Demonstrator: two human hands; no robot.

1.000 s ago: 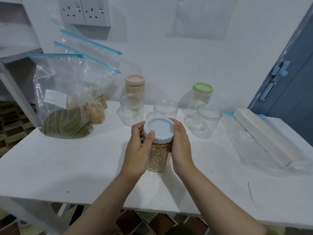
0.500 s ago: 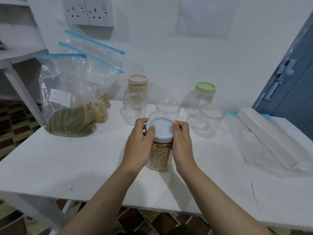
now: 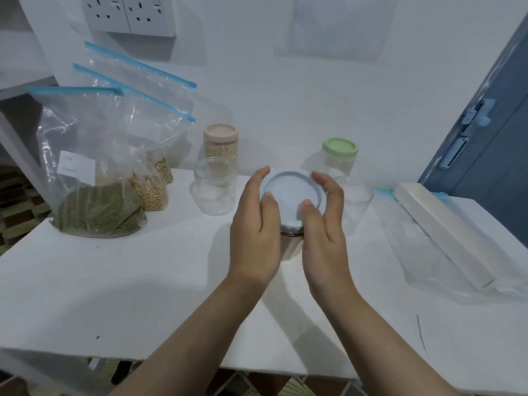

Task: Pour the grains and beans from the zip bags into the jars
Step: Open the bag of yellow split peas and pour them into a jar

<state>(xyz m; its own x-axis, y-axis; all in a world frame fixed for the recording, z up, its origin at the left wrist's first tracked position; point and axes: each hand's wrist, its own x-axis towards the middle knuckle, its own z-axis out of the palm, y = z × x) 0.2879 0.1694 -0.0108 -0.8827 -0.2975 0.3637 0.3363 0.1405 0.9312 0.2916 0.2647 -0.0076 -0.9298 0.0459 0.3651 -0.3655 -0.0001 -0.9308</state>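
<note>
A jar with a pale blue lid (image 3: 290,192) is held between my hands above the middle of the white table (image 3: 143,281); its body is almost hidden, tilted toward me. My left hand (image 3: 254,232) grips its left side, thumb on the lid. My right hand (image 3: 323,224) grips the right side, thumb on the lid too. At the left stand three zip bags: one with green beans (image 3: 97,207), two with pale beans (image 3: 150,192). An empty zip bag (image 3: 423,252) lies flat at the right.
Behind my hands stand an open clear jar (image 3: 215,187), a pink-lidded jar of grains (image 3: 220,142), a green-lidded empty jar (image 3: 340,155) and another clear jar (image 3: 357,204). A long white box (image 3: 445,232) lies on the empty bag. A blue door (image 3: 491,132) is at the right.
The jar was lifted and tipped toward me, so its lid now faces the camera and the grains are hidden. Both hands stayed around it. The view has moved closer.
</note>
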